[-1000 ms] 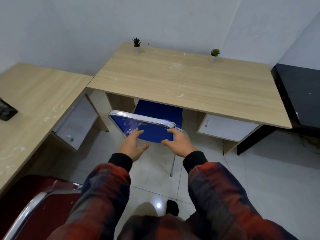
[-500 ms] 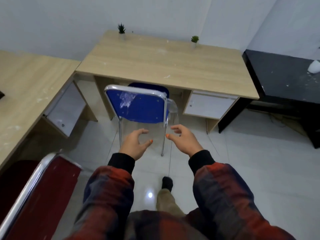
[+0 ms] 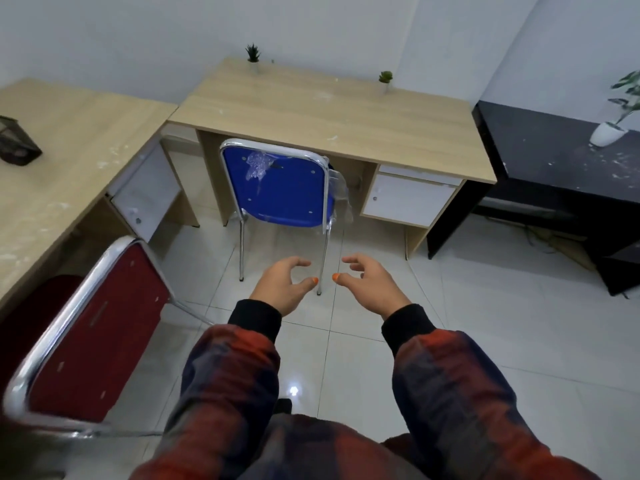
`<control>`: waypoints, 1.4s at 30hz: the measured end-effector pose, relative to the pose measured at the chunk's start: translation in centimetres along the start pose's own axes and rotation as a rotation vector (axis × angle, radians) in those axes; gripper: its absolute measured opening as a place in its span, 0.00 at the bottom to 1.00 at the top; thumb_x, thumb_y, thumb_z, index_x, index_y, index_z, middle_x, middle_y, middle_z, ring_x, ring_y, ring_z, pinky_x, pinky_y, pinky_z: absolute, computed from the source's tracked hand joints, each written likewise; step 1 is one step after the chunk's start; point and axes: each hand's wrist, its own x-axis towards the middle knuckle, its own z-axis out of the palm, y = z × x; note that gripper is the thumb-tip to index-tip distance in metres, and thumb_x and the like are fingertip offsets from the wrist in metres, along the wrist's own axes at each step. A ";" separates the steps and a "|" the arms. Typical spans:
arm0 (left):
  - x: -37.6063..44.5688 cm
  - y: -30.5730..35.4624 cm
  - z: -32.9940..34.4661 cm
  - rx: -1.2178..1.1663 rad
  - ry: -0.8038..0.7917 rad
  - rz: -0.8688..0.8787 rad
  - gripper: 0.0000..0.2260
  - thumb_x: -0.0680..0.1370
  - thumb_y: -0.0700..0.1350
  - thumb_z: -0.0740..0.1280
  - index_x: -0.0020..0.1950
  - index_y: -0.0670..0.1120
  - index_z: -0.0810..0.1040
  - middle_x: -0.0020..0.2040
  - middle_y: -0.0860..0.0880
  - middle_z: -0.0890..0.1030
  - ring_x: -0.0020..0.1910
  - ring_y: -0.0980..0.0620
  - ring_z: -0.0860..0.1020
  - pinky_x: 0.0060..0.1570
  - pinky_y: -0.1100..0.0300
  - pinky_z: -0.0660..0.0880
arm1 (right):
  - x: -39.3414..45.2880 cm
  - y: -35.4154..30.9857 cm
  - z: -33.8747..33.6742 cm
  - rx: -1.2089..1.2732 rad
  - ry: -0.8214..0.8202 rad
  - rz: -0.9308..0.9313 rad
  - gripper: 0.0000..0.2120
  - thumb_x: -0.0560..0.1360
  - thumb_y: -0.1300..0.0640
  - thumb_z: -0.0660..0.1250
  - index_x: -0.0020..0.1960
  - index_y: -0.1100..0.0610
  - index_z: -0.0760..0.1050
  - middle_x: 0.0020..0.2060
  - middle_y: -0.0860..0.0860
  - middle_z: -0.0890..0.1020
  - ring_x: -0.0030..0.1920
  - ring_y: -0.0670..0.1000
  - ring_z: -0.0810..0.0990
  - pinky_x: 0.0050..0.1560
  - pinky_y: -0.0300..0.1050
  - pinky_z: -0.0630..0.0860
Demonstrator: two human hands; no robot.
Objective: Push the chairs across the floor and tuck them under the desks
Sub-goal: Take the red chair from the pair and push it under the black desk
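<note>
I have let go of the blue chair (image 3: 277,188), now tucked under the desk (image 3: 322,116), and my left hand (image 3: 282,284) and right hand (image 3: 372,284) hang loosely curled and empty, so the red chair (image 3: 93,327) comes next.

Two chairs: a blue chair (image 3: 277,188) at twelve o'clock, a red chair (image 3: 93,327) at eight. Three desks. Three potted plants. Two hands.

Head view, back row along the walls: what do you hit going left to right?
Dark lantern → left wooden desk → spiky potted plant → small round plant → black table → leafy plant in a white pot.
</note>
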 end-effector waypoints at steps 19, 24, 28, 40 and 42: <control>-24.8 2.9 16.0 0.098 -0.192 0.103 0.16 0.77 0.48 0.69 0.65 0.50 0.76 0.67 0.51 0.75 0.67 0.52 0.70 0.59 0.63 0.65 | -25.4 17.1 -4.5 0.137 0.114 0.123 0.23 0.78 0.50 0.69 0.71 0.50 0.70 0.69 0.52 0.71 0.66 0.51 0.71 0.59 0.43 0.67; -27.7 3.8 16.8 0.129 -0.238 0.206 0.17 0.77 0.49 0.69 0.65 0.50 0.75 0.67 0.52 0.74 0.61 0.53 0.73 0.55 0.64 0.65 | -30.2 18.5 -4.1 0.173 0.208 0.151 0.23 0.78 0.50 0.69 0.71 0.51 0.69 0.70 0.53 0.71 0.67 0.52 0.72 0.60 0.43 0.68; -31.4 3.1 16.3 0.148 -0.284 0.234 0.17 0.77 0.49 0.69 0.65 0.50 0.75 0.67 0.52 0.74 0.67 0.52 0.71 0.58 0.63 0.64 | -34.5 18.4 -2.4 0.190 0.258 0.181 0.23 0.78 0.51 0.69 0.72 0.51 0.69 0.71 0.53 0.71 0.68 0.52 0.72 0.60 0.42 0.68; -42.6 -0.6 18.9 0.114 -0.482 0.232 0.17 0.77 0.50 0.68 0.66 0.51 0.75 0.67 0.52 0.74 0.58 0.57 0.71 0.55 0.63 0.65 | -47.9 23.2 3.0 0.207 0.329 0.342 0.23 0.77 0.51 0.70 0.70 0.50 0.71 0.69 0.52 0.72 0.67 0.51 0.71 0.61 0.44 0.70; -43.4 0.0 19.3 0.122 -0.481 0.251 0.17 0.77 0.50 0.68 0.65 0.51 0.75 0.67 0.52 0.73 0.53 0.59 0.70 0.53 0.63 0.64 | -49.1 24.1 2.3 0.230 0.377 0.355 0.22 0.77 0.52 0.70 0.69 0.50 0.72 0.68 0.52 0.73 0.67 0.51 0.71 0.61 0.44 0.69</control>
